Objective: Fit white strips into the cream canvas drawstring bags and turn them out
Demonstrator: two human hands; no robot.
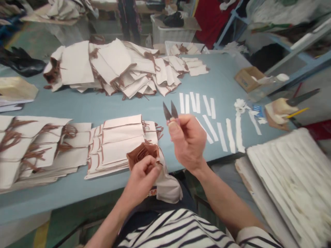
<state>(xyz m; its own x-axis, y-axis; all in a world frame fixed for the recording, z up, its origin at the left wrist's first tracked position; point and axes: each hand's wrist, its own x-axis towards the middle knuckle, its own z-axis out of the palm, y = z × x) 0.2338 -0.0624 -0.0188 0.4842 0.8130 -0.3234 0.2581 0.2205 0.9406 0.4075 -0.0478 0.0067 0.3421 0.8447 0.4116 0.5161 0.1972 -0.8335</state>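
My right hand (188, 140) is closed around small thread snips (170, 112), whose two dark blades point up and stand apart. My left hand (142, 177) pinches the brown-lined top edge of a cream cloth pouch (165, 182) that hangs over the table's near edge onto my lap. The two hands are a short way apart above the front edge of the blue table (108, 106). Just left of the pouch lies a flat stack of finished cream pouches (121, 143) with brown trim.
More pouch stacks lie at the left (33, 148) and in a big heap at the back (116, 69). White paper strips (207, 117) lie in rows right of my hand. A cardboard box (247, 78), large shears (302, 97) and a bundle of white material (292, 179) sit to the right.
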